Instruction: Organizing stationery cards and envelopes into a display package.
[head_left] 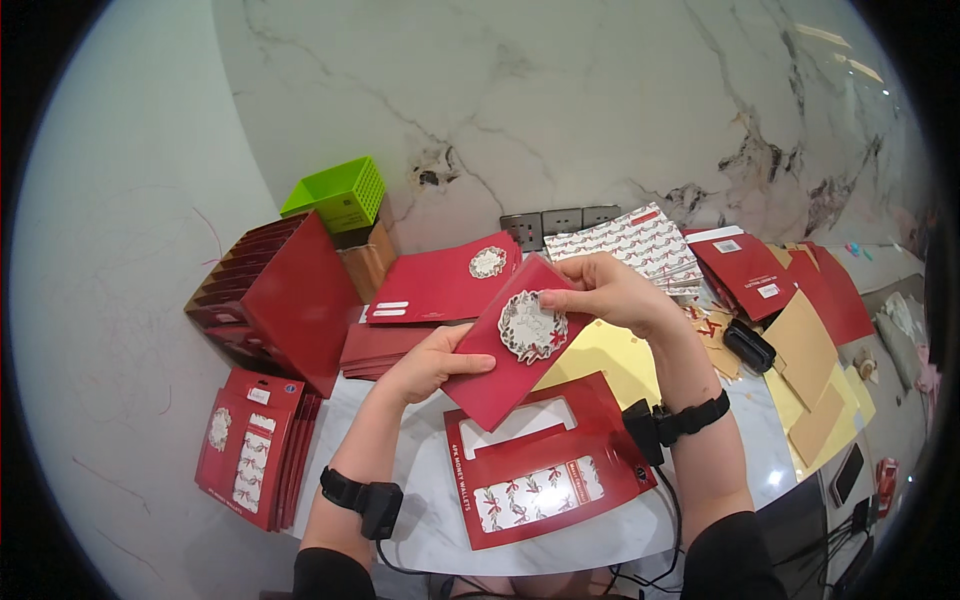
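Left fingers [469,363] and right fingers [566,300] pinch a red card [509,372]; red packaging [545,452] lies below

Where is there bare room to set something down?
Bare white tabletop shows between the left forearm and the flat red package, and between the right forearm and the right-hand yellow sheets. The back is crowded with red stacks and patterned sheets.

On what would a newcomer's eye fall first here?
It would probably be the red card with a wreath badge, held at the centre by the left hand and right hand. Then come the green basket at upper left and the red package lying on the table below the hands.
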